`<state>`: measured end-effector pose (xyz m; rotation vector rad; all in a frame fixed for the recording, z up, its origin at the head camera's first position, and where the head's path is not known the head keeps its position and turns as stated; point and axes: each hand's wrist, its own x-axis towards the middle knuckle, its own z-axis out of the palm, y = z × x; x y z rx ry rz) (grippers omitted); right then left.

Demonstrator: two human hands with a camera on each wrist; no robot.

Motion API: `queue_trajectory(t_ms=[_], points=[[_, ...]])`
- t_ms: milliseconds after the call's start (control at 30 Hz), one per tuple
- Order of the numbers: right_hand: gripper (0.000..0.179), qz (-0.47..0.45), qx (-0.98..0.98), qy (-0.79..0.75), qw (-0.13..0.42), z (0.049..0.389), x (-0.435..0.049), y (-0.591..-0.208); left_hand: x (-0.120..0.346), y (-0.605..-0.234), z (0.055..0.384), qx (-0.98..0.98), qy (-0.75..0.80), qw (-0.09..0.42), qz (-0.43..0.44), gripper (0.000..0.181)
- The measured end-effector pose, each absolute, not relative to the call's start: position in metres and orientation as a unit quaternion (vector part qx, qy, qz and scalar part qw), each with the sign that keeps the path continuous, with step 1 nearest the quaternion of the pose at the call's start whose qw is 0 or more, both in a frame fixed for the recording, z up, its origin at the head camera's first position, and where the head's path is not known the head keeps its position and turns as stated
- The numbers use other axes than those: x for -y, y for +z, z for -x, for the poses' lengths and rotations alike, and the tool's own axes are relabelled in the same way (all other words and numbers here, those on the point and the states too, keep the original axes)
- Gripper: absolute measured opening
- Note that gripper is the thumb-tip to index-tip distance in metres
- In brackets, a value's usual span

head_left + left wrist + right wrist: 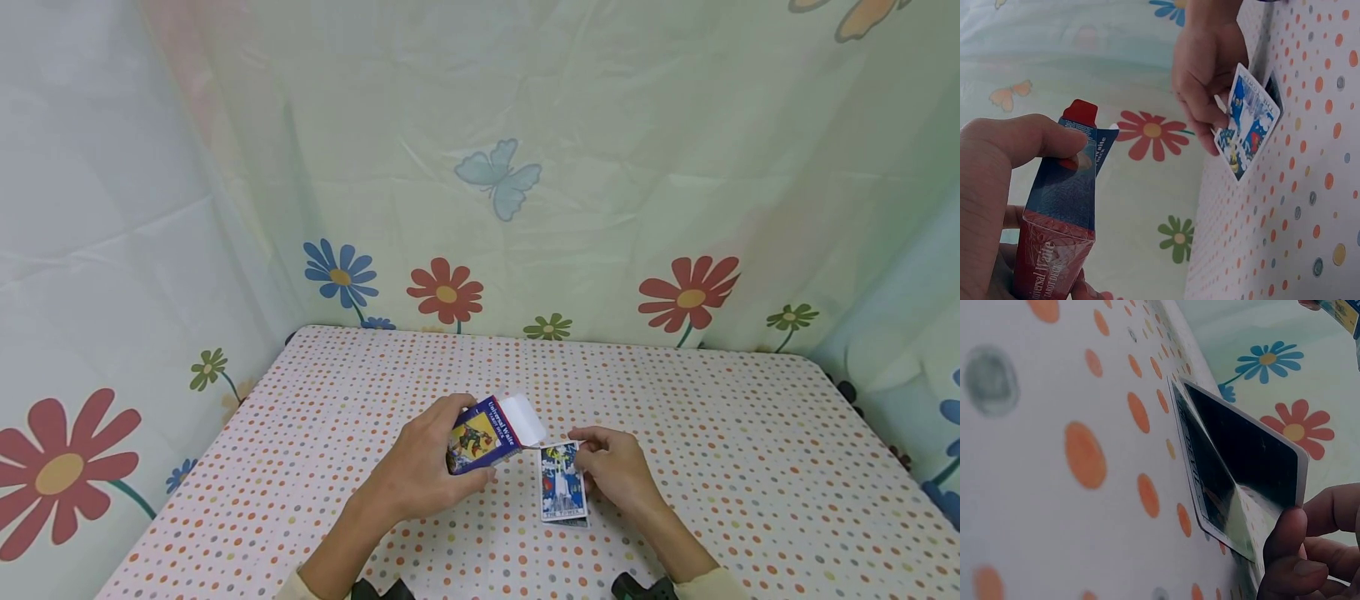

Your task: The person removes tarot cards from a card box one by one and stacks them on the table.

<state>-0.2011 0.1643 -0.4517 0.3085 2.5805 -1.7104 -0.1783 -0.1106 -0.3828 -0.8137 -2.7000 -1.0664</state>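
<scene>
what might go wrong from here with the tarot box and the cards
The tarot deck box in the left hand has its flap open; any cards hidden inside might slide out if it tips. The upper tarot card, pinched by the right hand and tilted over the Devil card, might drag that one askew.

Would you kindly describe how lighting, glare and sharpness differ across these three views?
Head view: brightest, though small print on the upper tarot card looks soft; left wrist: dimmer, with glints on the tarot deck box; right wrist: dim, the grey-green dot at left blurred, a pale reflection on the Devil card.
</scene>
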Motion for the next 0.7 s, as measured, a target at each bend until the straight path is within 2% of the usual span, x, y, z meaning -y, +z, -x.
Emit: queue_trajectory(t_ms=[700], points=[[0.038,-0.053,-0.916,-0.398,-0.014,0.1962,-0.1634,-0.4557,0.1105,-0.3831,0.1776,0.891,-0.353,0.076,0.275,0.074]])
